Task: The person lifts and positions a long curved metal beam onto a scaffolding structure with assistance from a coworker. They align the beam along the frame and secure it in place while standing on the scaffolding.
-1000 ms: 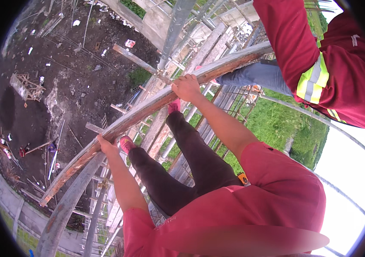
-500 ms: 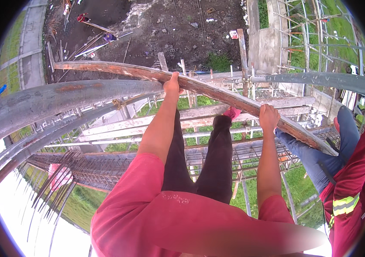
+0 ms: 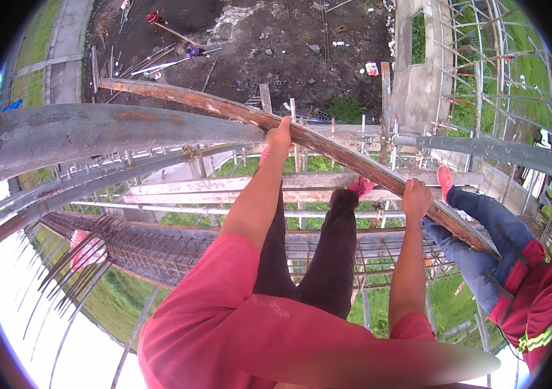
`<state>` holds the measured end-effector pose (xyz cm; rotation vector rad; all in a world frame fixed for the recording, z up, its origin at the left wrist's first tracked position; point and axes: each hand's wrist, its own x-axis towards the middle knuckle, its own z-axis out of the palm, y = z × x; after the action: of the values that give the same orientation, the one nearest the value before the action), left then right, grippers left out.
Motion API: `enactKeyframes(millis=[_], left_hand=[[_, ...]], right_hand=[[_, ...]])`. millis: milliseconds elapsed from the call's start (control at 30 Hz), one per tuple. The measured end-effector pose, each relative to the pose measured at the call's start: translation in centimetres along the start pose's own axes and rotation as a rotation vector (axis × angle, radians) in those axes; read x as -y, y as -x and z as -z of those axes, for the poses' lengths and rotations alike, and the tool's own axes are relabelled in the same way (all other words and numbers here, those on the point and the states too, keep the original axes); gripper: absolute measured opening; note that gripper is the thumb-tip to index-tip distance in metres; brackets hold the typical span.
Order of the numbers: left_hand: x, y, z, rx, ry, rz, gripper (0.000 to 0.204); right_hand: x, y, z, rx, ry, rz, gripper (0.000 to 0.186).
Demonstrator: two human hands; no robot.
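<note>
A long weathered wooden board (image 3: 185, 97) runs diagonally from the upper left down to the right, high above the ground. My left hand (image 3: 279, 135) grips it near its middle, just beside a large grey steel tube (image 3: 81, 129). My right hand (image 3: 416, 196) is closed on it farther right and lower. My feet, in pink shoes (image 3: 361, 186), are among horizontal timber planks (image 3: 211, 185) below the board. A co-worker (image 3: 535, 292) in red jacket and jeans is at the right, legs beside the board's lower end; whether that person holds it is hidden.
Steel tubes (image 3: 496, 146) and a rebar cage (image 3: 159, 246) surround me, with protruding bars at lower left. Far below are dark debris-strewn ground (image 3: 276, 45), two small figures of workers (image 3: 193, 50), a concrete wall (image 3: 405, 78), more scaffolding at upper right and grass (image 3: 120, 298).
My view has swung round since a second ago, so the board now slopes down rightward. The co-worker has shifted lower in view, legs bent, a pink shoe showing. Both my hands remain on the board.
</note>
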<state>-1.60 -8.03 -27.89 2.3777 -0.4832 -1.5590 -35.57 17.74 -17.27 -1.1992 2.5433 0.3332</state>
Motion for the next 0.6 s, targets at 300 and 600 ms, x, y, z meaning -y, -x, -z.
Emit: enactKeyframes(millis=[300,600], left_hand=[[0.1,0.1,0.1,0.001,0.000,-0.024,0.080],[0.2,0.2,-0.3,-0.030,0.021,0.001,0.073]], right_hand=[[-0.2,0.0,-0.3,-0.004,-0.002,0.003,0.036],[-1.2,-0.3,0.2,0.024,-0.285,-0.088,0.036]])
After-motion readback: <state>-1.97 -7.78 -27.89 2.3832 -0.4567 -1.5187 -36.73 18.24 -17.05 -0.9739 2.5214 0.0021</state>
